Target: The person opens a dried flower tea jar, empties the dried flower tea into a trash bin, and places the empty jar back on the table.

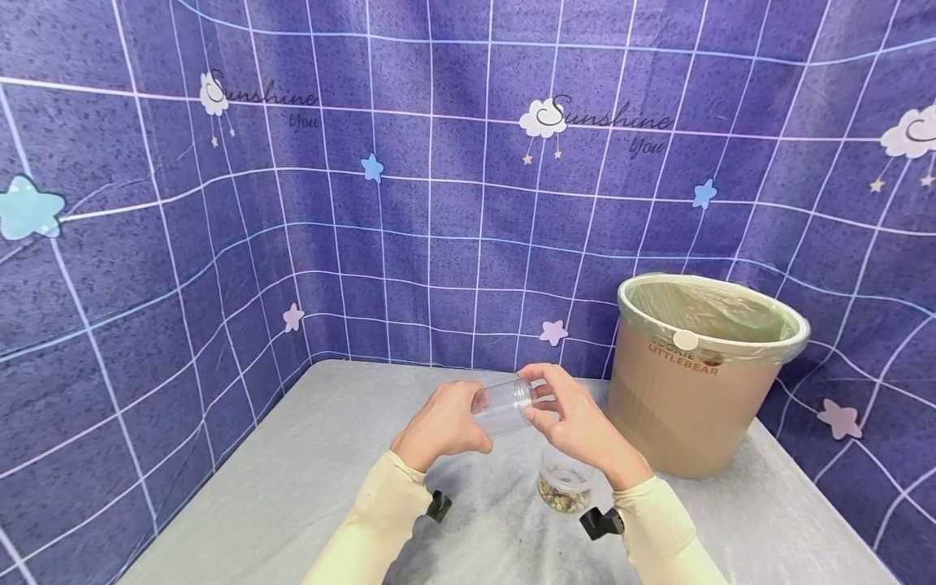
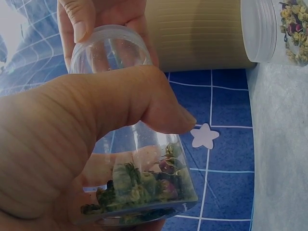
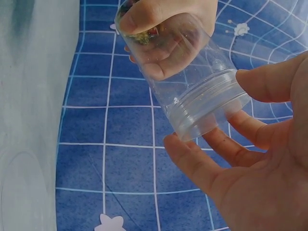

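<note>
Above the table, a clear jar (image 1: 500,409) is tilted with its ridged mouth end towards the right. Dried flower buds (image 2: 144,187) lie in its bottom end, some yellowish-green and some dark red. My left hand (image 1: 448,418) grips the jar near the bottom, thumb across its side. At the mouth end, my right hand (image 1: 574,418) holds the rim, with its thumb on one side and fingers round the other. A second clear jar (image 1: 565,487) of dried flowers stands on the table below my right hand, partly hidden by the right wrist.
A beige bin (image 1: 687,398) with a liner stands on the right of the grey-covered table (image 1: 314,471). Purple-blue gridded cloth (image 1: 439,203) hangs behind and at both sides. Beside the table jar, a faint clear round outline (image 3: 26,192) shows on the tabletop in the right wrist view.
</note>
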Demonstrator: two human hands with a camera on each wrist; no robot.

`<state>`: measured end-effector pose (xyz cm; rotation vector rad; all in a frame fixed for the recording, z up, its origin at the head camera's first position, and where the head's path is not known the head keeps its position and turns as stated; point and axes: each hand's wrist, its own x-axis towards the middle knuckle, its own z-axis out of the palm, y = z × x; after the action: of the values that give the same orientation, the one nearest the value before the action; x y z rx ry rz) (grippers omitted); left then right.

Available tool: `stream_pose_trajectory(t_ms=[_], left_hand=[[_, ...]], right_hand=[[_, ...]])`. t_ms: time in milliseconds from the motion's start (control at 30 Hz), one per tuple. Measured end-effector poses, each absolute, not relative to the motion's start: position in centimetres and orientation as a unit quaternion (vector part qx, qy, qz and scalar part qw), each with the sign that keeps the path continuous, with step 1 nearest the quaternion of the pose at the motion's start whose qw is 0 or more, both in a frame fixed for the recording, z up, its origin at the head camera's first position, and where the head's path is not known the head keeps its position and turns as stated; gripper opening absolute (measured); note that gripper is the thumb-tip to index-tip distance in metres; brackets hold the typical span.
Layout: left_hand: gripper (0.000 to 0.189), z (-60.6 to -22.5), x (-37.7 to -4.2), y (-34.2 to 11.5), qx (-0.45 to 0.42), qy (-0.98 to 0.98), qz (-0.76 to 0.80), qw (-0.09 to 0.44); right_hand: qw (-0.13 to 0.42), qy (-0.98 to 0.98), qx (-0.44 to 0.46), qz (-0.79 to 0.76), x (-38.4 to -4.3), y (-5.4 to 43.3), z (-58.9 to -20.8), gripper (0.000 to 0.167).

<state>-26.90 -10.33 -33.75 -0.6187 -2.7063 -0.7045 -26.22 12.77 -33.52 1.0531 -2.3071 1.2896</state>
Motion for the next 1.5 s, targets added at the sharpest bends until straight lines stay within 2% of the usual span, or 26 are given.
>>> stream_pose_trajectory(t_ms=[400,733,900,1200,1500], left_hand=[[0.044,-33.7,-26.8,-10.3,-0.212,-0.937,-0.247,0.127],[0.045,-33.7,-26.9,-10.3,-0.207,-0.939,-0.242,0.127],[0.044,-33.7,-26.9,-10.3,-0.209,-0.938,-0.244,0.13],[0.045,-33.9,-27.0,-10.3,-0.216,-0.936,-0.24,0.143],[0.045,-33.9,-27.0,-10.2,-0.217,-0.935,-0.239,0.147]], right_hand=[[0.155,-0.805,0.359,0.446,-26.4,12.8,-33.5,0.052],[0.188,-0.841,0.287,0.419,-26.6,12.7,-33.6,0.035],[0.18,-0.843,0.256,0.437,-26.7,12.4,-33.7,0.031],[0.147,-0.851,0.205,0.46,-26.6,12.0,-33.7,0.035],[0.125,-0.85,0.18,0.478,-26.4,11.6,-33.8,0.046]])
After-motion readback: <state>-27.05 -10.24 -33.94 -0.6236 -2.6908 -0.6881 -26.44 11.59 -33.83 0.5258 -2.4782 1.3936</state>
